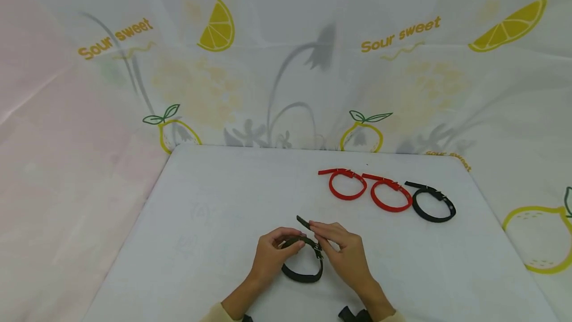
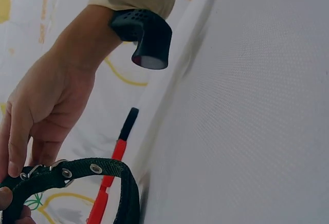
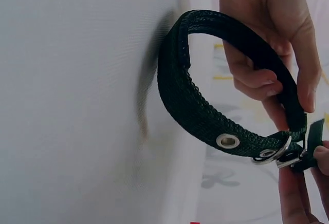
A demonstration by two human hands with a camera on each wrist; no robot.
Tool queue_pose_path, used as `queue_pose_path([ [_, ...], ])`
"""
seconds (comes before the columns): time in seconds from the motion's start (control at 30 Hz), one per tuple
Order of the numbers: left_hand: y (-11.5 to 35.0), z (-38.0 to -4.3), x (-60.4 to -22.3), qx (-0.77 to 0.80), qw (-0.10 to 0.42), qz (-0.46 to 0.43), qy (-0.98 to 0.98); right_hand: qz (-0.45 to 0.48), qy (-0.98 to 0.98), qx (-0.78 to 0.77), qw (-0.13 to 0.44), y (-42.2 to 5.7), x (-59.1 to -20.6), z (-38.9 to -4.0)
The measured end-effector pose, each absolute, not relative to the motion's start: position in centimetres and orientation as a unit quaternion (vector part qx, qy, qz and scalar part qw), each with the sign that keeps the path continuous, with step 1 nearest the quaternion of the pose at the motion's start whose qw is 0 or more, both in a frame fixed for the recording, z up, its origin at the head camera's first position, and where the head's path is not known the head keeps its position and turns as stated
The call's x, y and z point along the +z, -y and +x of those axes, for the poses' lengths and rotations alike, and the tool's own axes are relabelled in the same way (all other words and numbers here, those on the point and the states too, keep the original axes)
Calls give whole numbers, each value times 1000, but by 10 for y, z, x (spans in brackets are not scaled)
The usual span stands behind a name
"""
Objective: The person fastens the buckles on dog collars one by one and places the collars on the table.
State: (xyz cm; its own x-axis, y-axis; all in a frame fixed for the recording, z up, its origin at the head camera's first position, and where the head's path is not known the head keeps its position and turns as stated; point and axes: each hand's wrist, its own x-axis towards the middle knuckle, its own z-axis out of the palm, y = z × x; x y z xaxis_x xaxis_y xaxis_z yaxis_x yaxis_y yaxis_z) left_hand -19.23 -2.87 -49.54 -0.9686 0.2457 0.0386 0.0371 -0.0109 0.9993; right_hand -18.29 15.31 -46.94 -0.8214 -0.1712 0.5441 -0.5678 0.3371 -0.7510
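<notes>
A dark dog collar (image 1: pixel 302 278) is buckled into a loop between the two hands, over the white table. The left hand (image 1: pixel 270 253) pinches its band on the left side, thumb in front. With fingertips and thumb, the right hand (image 1: pixel 343 249) pinches the loose strap end by the buckle, and the tip sticks up past the fingers. Metal eyelets and a ring show along the woven band (image 2: pixel 110 166) in the left wrist view. Close by the right fingertips, the metal buckle (image 3: pixel 289 160) has the strap passing through it.
Two red collars (image 1: pixel 347 197) (image 1: pixel 391 208) and one black collar (image 1: pixel 433 219) lie looped in a row at the table's back right, strap ends pointing left. Behind the white table (image 1: pixel 201 202) hangs a lemon-printed cloth (image 1: pixel 277 63). A dark wrist mount (image 2: pixel 149 39) sits on the right wrist.
</notes>
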Motion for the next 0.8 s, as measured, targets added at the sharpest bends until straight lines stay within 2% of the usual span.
queue_pose_path([
  [0.1,28,-193,-498,716,75,95,-688,231,811,499,202,-154,-467,-181],
  [0.37,29,-197,-522,721,60,58,-688,232,844,437,207,-164,-491,-181],
  [0.6,25,-192,-503,691,58,79,-717,243,858,402,206,-164,-492,-178],
  [0.8,21,-192,-500,670,51,98,-734,247,863,370,239,-167,-485,-176],
])
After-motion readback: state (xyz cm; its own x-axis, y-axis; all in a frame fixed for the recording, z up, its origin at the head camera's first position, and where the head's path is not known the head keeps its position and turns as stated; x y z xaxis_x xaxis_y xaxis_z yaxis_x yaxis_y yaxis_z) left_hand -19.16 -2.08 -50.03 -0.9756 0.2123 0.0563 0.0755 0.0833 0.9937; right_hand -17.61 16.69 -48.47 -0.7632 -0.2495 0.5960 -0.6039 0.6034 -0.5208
